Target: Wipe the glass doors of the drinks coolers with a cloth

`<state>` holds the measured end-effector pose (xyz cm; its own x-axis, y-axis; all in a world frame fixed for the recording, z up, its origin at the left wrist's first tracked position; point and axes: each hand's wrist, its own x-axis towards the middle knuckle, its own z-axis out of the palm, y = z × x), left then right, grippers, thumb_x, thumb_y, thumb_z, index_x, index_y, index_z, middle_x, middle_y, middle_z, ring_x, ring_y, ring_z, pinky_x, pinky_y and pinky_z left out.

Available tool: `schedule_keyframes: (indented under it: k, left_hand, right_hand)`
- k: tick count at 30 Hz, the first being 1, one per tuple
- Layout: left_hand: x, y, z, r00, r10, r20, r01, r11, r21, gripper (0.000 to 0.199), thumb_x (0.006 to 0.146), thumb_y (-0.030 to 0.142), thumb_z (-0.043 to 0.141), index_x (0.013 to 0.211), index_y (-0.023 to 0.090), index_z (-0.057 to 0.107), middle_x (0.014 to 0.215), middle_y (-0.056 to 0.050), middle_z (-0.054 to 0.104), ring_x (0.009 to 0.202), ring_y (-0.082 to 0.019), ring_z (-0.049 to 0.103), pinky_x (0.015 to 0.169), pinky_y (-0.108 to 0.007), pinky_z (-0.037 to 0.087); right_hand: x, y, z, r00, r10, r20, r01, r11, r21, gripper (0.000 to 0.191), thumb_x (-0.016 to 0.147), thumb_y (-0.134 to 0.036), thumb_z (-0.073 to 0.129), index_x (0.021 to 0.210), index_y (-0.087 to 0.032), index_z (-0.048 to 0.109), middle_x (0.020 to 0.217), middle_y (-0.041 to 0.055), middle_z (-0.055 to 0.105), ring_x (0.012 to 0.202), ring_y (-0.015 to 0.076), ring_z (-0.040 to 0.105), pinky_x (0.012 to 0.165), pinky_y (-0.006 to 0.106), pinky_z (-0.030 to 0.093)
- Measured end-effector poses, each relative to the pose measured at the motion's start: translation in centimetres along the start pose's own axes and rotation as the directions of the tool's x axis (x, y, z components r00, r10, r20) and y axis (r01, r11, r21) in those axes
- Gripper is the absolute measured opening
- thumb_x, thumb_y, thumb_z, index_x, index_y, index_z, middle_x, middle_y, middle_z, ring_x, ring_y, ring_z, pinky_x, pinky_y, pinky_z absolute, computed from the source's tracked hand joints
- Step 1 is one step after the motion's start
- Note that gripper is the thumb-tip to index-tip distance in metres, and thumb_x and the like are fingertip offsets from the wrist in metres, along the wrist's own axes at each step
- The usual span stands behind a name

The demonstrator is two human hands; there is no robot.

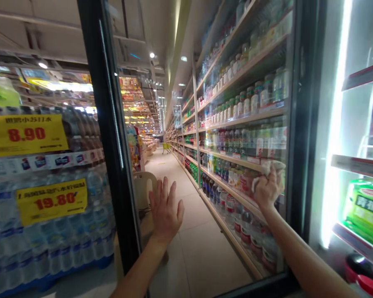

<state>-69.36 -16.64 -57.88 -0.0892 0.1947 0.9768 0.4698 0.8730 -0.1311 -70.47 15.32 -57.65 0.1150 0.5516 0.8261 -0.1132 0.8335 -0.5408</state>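
Observation:
A black-framed glass door [202, 223] stands in front of me, with shelves of bottles seen through it. My left hand [167, 209] is raised near the door's left frame, its fingers spread and holding nothing. My right hand [268, 188] holds a crumpled white cloth [272, 166] against the glass near the right frame. Part of the cloth is hidden by the fingers.
Stacked bottled drinks [52, 244] with yellow price signs [27, 134] stand at the left. At the right is a lit cooler with shelves [357, 165] and a green package [365, 209]. A beige chair [144, 186] and a distant yellow-green cart [166, 147] show through the glass.

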Motion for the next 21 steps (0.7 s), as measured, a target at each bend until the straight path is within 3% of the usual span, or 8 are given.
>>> schedule_keyframes:
  k: [2, 6, 7, 11, 13, 15, 17, 21]
  left_hand:
    - [0.0, 0.2, 0.1, 1.000, -0.002, -0.008, 0.002, 1.000, 0.002, 0.064, 0.082, 0.021, 0.047, 0.141, 0.018, 0.022, 0.147, -0.014, 0.025, 0.138, -0.026, 0.016, 0.111, -0.051, 0.010]
    - [0.1, 0.0, -0.4, 1.000, 0.004, 0.007, -0.004, 1.000, -0.015, 0.063, 0.082, 0.021, 0.048, 0.140, 0.018, 0.023, 0.146, -0.014, 0.028, 0.137, -0.027, 0.018, 0.111, -0.050, 0.012]
    - [0.2, -0.2, -0.6, 1.000, -0.001, 0.007, 0.001, 1.000, -0.021, 0.063, 0.082, 0.022, 0.049, 0.140, 0.018, 0.023, 0.146, -0.015, 0.028, 0.137, -0.027, 0.018, 0.110, -0.051, 0.014]
    - [0.8, -1.4, -1.4, 0.994, -0.101, -0.029, 0.101, 0.995, -0.012, 0.065, 0.082, 0.023, 0.049, 0.140, 0.017, 0.022, 0.147, -0.015, 0.025, 0.137, -0.029, 0.018, 0.109, -0.052, 0.018]
    - [1.1, -1.8, -1.5, 0.990, -0.134, -0.034, 0.134, 0.991, 0.002, 0.064, 0.082, 0.024, 0.049, 0.140, 0.018, 0.022, 0.147, -0.015, 0.024, 0.137, -0.030, 0.017, 0.109, -0.053, 0.017]
    - [1.3, -1.9, -1.5, 0.990, -0.142, -0.020, 0.142, 0.990, 0.008, 0.063, 0.082, 0.024, 0.048, 0.140, 0.018, 0.023, 0.148, -0.015, 0.022, 0.137, -0.030, 0.015, 0.109, -0.054, 0.015]
    - [1.3, -1.9, -1.5, 0.989, -0.147, -0.006, 0.147, 0.989, 0.019, 0.062, 0.083, 0.024, 0.048, 0.140, 0.018, 0.024, 0.148, -0.015, 0.021, 0.138, -0.031, 0.013, 0.109, -0.054, 0.014]
    - [1.0, -2.3, -1.6, 0.994, -0.106, 0.001, 0.106, 0.994, 0.040, 0.060, 0.083, 0.025, 0.049, 0.138, 0.017, 0.027, 0.147, -0.016, 0.024, 0.137, -0.030, 0.015, 0.109, -0.052, 0.017]
  right_hand:
    - [-1.9, -2.2, -0.5, 0.963, -0.241, 0.119, 0.240, 0.970, 0.023, 0.049, 0.082, -0.025, 0.037, 0.131, -0.020, 0.045, 0.138, 0.0161, 0.040, 0.131, 0.0317, 0.032, 0.100, 0.057, 0.027]
    - [-5.0, -5.3, -1.5, 0.674, -0.666, 0.319, 0.641, 0.742, 0.195, 0.043, 0.082, -0.023, 0.042, 0.123, -0.028, 0.051, 0.140, 0.0080, 0.039, 0.135, 0.0269, 0.026, 0.107, 0.052, 0.019]
    - [-4.8, -5.2, -1.4, 0.658, -0.683, 0.317, 0.655, 0.727, 0.205, 0.042, 0.082, -0.023, 0.042, 0.122, -0.028, 0.052, 0.140, 0.0077, 0.040, 0.134, 0.0267, 0.027, 0.107, 0.053, 0.018]
    - [-1.1, -3.2, 0.2, 0.955, -0.275, 0.112, 0.272, 0.961, 0.040, 0.048, 0.084, -0.027, 0.036, 0.131, -0.022, 0.045, 0.140, 0.0141, 0.038, 0.132, 0.0303, 0.031, 0.102, 0.057, 0.025]
    - [0.2, -3.6, 1.0, 0.997, -0.072, 0.017, 0.072, 0.997, 0.008, 0.051, 0.084, -0.027, 0.034, 0.134, -0.019, 0.041, 0.141, 0.0159, 0.036, 0.131, 0.0319, 0.032, 0.099, 0.057, 0.028]
    - [-0.4, -5.7, 1.1, 0.988, -0.145, 0.050, 0.144, 0.989, 0.022, 0.051, 0.083, -0.025, 0.036, 0.134, -0.020, 0.042, 0.141, 0.0150, 0.036, 0.131, 0.0312, 0.031, 0.101, 0.055, 0.028]
    - [-2.8, -8.9, 0.6, 0.902, -0.403, 0.155, 0.393, 0.915, 0.087, 0.050, 0.081, -0.023, 0.041, 0.131, -0.022, 0.044, 0.141, 0.0122, 0.037, 0.134, 0.0288, 0.027, 0.104, 0.051, 0.025]
    - [-7.2, -13.3, -0.5, 0.525, -0.802, 0.285, 0.736, 0.596, 0.320, 0.047, 0.078, -0.021, 0.050, 0.124, -0.030, 0.051, 0.139, 0.0042, 0.042, 0.135, 0.0234, 0.024, 0.110, 0.047, 0.013]
